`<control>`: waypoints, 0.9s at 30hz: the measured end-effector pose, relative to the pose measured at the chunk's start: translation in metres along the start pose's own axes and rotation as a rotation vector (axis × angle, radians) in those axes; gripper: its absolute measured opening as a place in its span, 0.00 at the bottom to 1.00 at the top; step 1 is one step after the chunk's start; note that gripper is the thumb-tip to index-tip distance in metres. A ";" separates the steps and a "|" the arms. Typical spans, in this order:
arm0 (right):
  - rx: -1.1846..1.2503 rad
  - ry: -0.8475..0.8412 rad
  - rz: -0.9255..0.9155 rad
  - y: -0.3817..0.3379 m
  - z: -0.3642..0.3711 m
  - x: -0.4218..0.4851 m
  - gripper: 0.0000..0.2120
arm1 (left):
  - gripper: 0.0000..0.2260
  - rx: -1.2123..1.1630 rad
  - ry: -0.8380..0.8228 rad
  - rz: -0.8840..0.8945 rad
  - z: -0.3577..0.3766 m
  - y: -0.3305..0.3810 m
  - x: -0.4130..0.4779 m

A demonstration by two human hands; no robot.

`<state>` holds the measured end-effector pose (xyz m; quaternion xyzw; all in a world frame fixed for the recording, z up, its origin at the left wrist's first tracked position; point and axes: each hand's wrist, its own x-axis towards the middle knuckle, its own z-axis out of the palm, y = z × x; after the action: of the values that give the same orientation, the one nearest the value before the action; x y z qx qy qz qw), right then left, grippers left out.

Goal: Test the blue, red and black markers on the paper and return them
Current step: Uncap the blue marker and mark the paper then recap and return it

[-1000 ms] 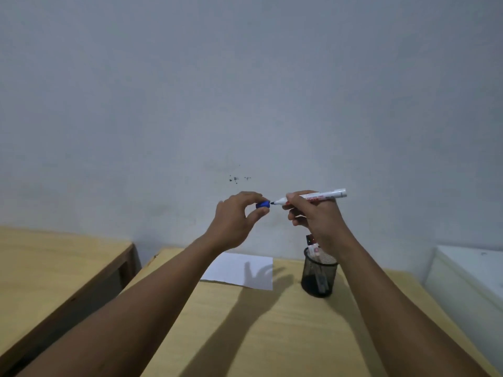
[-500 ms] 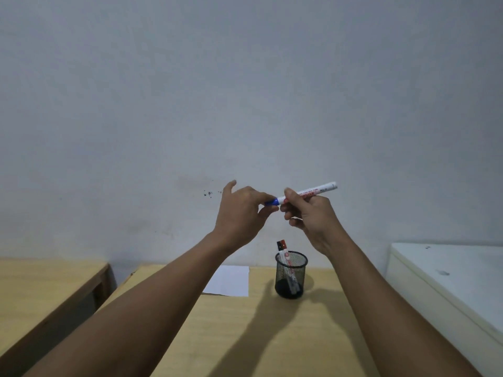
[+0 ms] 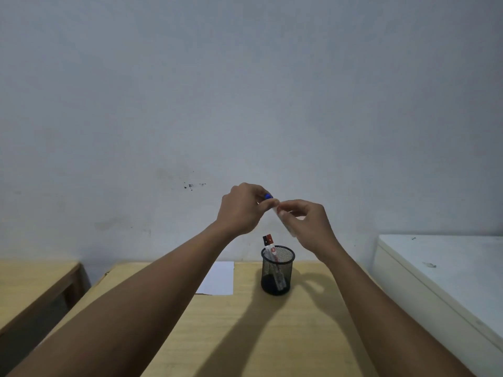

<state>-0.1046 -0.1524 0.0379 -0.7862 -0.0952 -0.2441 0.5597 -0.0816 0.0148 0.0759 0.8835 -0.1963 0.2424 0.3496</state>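
Observation:
Both hands are raised above the wooden table. My left hand pinches the blue cap at one end of the blue marker. My right hand grips the marker's white barrel, which is blurred and slants down to the right. The fingertips of both hands meet at the cap end. Below them stands a black mesh cup with the red marker and the black marker upright inside. A white sheet of paper lies left of the cup.
A second wooden table stands to the left, across a dark gap. A white cabinet top sits close on the right. A grey wall runs right behind the table.
The cap and the bare tip were apart; they have come together. The barrel has swung from pointing up-right to slanting down-right. The view has shifted, so the cup and the paper sit lower.

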 end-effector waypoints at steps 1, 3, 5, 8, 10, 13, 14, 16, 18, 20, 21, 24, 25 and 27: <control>-0.043 -0.032 -0.011 0.005 0.000 0.003 0.05 | 0.15 -0.018 -0.011 -0.015 0.007 -0.004 0.004; -0.132 -0.059 -0.008 0.017 0.001 0.009 0.05 | 0.16 -0.054 -0.041 -0.046 0.021 -0.010 0.011; -0.188 -0.040 0.018 0.030 0.004 0.017 0.04 | 0.17 -0.108 -0.058 -0.073 0.033 -0.017 0.017; -0.204 0.002 0.048 0.050 0.007 0.029 0.06 | 0.17 -0.154 -0.041 -0.112 0.052 -0.034 0.023; -0.223 0.006 0.054 0.063 0.009 0.035 0.10 | 0.18 -0.094 -0.061 -0.168 0.066 -0.051 0.023; -0.288 -0.053 0.054 0.078 0.010 0.041 0.21 | 0.23 0.034 -0.157 -0.283 0.088 -0.074 0.023; -0.322 -0.077 0.043 0.084 0.011 0.043 0.25 | 0.25 0.041 -0.199 -0.324 0.094 -0.080 0.024; -0.379 -0.120 0.020 0.095 0.013 0.045 0.31 | 0.28 -0.001 -0.273 -0.383 0.105 -0.090 0.025; -0.426 -0.164 0.006 0.104 0.016 0.046 0.32 | 0.28 -0.048 -0.296 -0.393 0.114 -0.097 0.025; -0.466 -0.197 0.004 0.111 0.019 0.047 0.28 | 0.24 -0.096 -0.296 -0.381 0.119 -0.100 0.026; -0.481 -0.208 0.013 0.115 0.020 0.047 0.27 | 0.20 -0.134 -0.295 -0.373 0.122 -0.100 0.027; -0.518 -0.210 0.042 0.124 0.021 0.048 0.24 | 0.10 -0.234 -0.275 -0.353 0.130 -0.102 0.030; -0.520 -0.208 0.054 0.126 0.021 0.047 0.23 | 0.09 -0.253 -0.264 -0.350 0.132 -0.102 0.030; -0.511 -0.203 0.073 0.130 0.021 0.047 0.22 | 0.08 -0.285 -0.254 -0.351 0.137 -0.100 0.032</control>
<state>-0.0030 -0.1852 -0.0526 -0.9251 -0.0576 -0.1600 0.3394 0.0354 -0.0201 -0.0459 0.8691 -0.1143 0.0352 0.4799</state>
